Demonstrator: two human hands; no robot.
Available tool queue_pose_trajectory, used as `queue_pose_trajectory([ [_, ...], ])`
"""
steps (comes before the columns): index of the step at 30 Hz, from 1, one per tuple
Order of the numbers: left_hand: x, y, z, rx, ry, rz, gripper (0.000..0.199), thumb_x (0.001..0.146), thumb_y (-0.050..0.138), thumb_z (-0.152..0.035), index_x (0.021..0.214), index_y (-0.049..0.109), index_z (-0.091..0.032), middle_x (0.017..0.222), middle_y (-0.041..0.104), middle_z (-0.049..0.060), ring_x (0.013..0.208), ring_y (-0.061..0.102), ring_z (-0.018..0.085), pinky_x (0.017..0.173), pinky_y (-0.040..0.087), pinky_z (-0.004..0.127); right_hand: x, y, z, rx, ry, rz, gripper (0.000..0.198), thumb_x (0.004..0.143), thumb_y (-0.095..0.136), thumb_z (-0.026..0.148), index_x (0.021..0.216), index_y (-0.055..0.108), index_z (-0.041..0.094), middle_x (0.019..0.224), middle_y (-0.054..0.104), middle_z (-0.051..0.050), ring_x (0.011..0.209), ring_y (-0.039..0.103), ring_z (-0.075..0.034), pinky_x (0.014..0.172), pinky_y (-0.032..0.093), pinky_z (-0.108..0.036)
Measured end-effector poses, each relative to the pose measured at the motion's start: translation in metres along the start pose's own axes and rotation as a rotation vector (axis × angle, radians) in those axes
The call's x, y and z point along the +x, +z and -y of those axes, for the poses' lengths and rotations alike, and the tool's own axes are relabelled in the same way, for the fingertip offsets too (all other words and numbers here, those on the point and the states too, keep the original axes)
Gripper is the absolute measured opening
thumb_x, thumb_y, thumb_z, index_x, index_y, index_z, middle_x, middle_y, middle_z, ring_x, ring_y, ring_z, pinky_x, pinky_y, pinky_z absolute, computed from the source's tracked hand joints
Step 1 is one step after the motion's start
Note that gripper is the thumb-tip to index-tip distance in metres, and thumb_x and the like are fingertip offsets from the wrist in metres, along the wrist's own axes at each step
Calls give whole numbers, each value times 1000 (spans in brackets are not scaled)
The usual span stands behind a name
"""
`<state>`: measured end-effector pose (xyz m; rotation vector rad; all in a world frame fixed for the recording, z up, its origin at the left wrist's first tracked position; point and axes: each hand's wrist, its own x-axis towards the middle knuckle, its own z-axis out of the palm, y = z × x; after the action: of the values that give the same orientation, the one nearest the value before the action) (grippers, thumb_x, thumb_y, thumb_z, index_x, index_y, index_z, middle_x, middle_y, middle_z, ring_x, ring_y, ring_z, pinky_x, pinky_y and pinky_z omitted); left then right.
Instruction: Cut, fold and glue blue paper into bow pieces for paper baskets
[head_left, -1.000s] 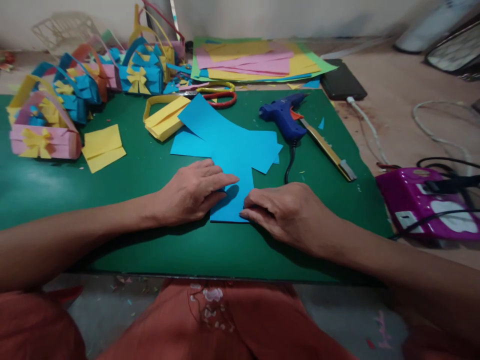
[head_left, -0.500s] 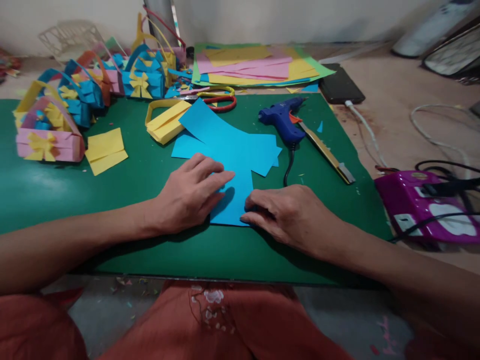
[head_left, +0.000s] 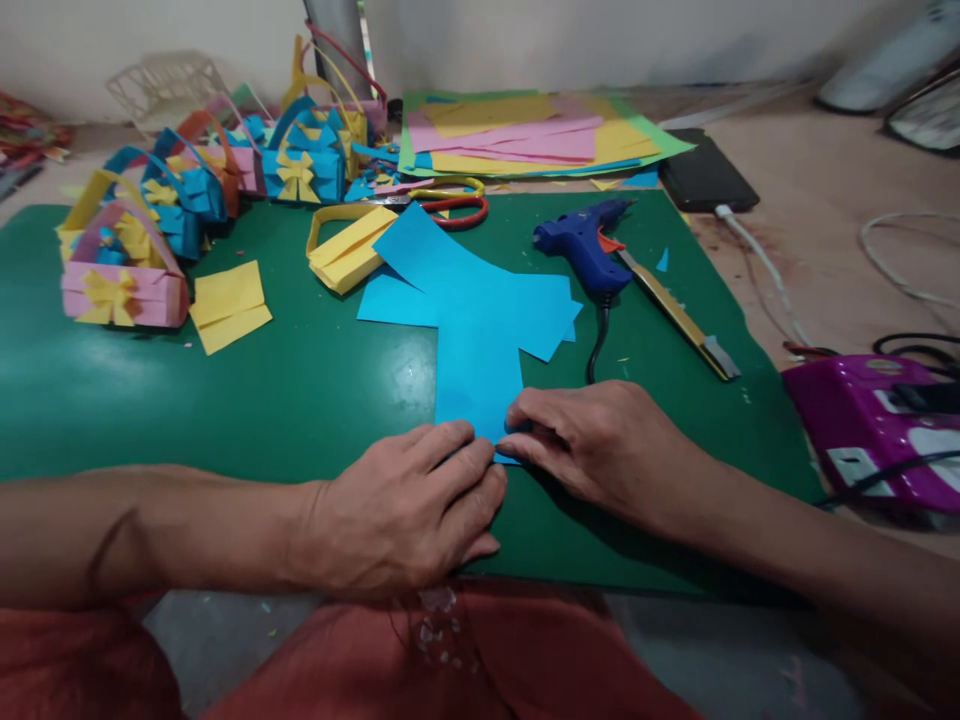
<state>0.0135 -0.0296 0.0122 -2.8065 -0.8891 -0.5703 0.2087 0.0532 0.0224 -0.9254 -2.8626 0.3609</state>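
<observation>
A sheet of blue paper lies flat on the green board, a wide strip of it running down toward me, with more blue pieces overlapping at its far end. My left hand rests palm down over the strip's near edge, fingers stretched out and covering that edge's left part. At the strip's near right corner, my right hand pinches the paper between thumb and bent fingers. A yellow paper basket lies touching the upper left of the blue pieces. Beyond it are scissors with red and yellow handles.
Right of the paper lie a blue glue gun and a yellow cutter knife. Small paper baskets crowd the left back, near a folded yellow paper. Behind are stacked coloured sheets, a phone and a purple power box.
My left hand has come down from the middle of the blue strip to its near edge. My right hand stays at the corner. The whole view has shifted slightly.
</observation>
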Motion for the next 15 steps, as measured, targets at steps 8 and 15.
queue_pose_trajectory([
  [8,-3,0,-4,63,20,-32,38,88,53,-35,102,60,-1,98,68,18,95,63,31,74,56,39,0,-1,0,-25,-21,-21,22,86,54,32,70,57,19,56,61,0,51,51,-12,50,17,-28],
  [15,0,-1,-2,8,-2,-8,34,91,48,-33,102,59,-3,97,66,18,86,62,25,69,56,37,1,-1,1,-3,-13,-17,22,86,54,32,70,59,18,58,62,0,52,54,-14,50,17,-27],
])
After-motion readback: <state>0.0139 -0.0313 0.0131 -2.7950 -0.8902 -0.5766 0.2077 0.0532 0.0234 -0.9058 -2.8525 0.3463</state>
